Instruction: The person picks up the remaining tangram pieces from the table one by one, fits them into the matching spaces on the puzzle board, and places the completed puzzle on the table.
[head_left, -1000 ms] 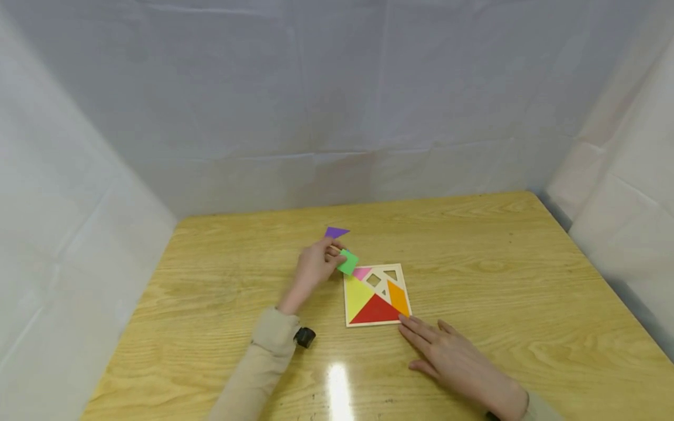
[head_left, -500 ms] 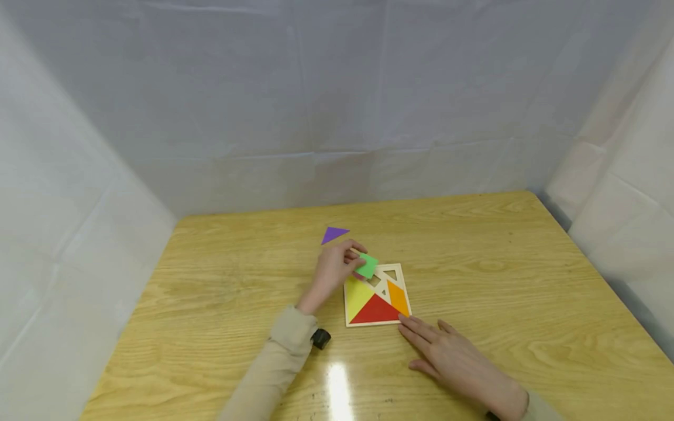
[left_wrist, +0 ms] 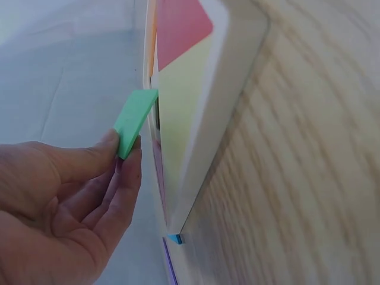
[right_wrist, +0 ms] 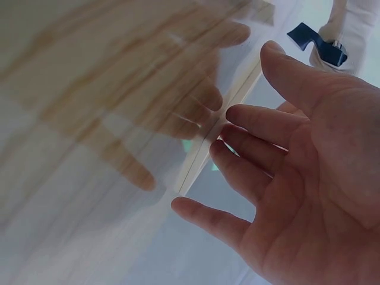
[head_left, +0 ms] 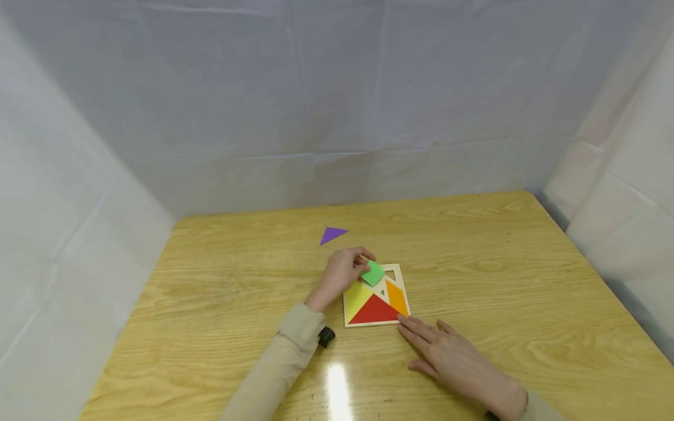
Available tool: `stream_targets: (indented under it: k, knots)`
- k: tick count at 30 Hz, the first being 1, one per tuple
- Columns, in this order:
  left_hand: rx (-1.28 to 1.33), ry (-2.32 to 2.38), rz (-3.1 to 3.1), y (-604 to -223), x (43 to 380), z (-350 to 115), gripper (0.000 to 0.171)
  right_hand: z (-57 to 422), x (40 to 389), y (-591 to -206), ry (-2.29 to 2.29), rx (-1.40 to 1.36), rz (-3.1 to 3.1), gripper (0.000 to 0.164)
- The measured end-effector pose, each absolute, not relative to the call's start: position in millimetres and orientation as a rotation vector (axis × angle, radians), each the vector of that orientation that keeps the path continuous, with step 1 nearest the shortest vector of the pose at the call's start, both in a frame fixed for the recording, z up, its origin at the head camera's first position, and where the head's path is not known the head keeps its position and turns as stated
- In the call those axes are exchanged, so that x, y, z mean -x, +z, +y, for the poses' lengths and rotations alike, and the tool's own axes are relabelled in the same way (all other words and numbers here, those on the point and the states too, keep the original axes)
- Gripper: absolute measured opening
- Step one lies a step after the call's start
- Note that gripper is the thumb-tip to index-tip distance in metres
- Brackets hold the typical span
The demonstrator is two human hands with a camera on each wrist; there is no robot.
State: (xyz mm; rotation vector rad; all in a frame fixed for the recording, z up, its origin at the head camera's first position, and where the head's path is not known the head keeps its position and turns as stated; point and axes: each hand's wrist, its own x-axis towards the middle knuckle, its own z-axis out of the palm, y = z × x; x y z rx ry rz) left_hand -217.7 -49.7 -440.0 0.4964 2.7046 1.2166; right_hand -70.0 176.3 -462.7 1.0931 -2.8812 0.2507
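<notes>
My left hand (head_left: 342, 273) pinches a green square tangram piece (head_left: 372, 273) between thumb and fingers, over the upper part of a wooden puzzle tray (head_left: 346, 316). In the left wrist view the green piece (left_wrist: 135, 119) is tilted, one edge at the tray's face. Red (head_left: 375, 310), yellow (head_left: 356, 299) and orange (head_left: 397, 298) pieces lie in the tray. A triangular recess (head_left: 390, 274) shows at its upper right. My right hand (head_left: 455, 362) lies with straight fingers, fingertips at the tray's lower right corner; in the right wrist view its fingers (right_wrist: 243, 172) are spread.
A purple triangle (head_left: 333, 235) lies on the wooden table (head_left: 221, 275) behind the left hand. A small blue piece (left_wrist: 174, 238) shows by the tray's corner in the left wrist view. White sheeting (head_left: 337, 105) surrounds the table on the back and sides.
My left hand has carried the green square rightward from beside the tray's upper left corner to over its upper middle. The right hand has stayed in place.
</notes>
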Motion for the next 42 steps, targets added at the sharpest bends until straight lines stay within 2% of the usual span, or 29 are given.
stream_targets:
  k: [24,34,42]
  knots:
    - [-0.605,0.915,2.827,-444,216,-43,0.02,178,69,-461,0.248,-1.098,-2.868,0.062]
    - [-0.833,0.567,2.934,-439,204,-37,0.031,178,69,-463,0.271,-1.108,-2.818,0.061]
    - [-0.797,0.482,2.933,-440,201,-36,0.036,177,69,-462,0.272,-1.115,-2.817,0.061]
